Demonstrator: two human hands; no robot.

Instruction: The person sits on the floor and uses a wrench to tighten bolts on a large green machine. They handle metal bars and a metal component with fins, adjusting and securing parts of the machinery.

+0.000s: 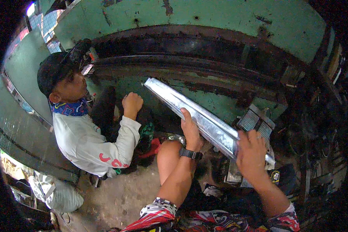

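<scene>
Two hands (pixel 191 130) meet one shiny metal profile (pixel 214 130), left gripping, right (pixel 253 155) too blurred to tell, near one co-worker (pixel 79 133).

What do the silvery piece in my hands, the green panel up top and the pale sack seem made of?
Silvery piece: most likely sheet metal, smooth and shiny, given its bright reflections and thin folded edges. Green panel: probably painted metal, scuffed, with dark patches where paint seems worn. Pale sack: perhaps woven plastic or cloth; it bulges, but its weave doesn't show.

A metal workshop; a scuffed green machine (pixel 205 17) spans the far side; a shiny folded metal strip (pixel 208 123) is nearer.
</scene>
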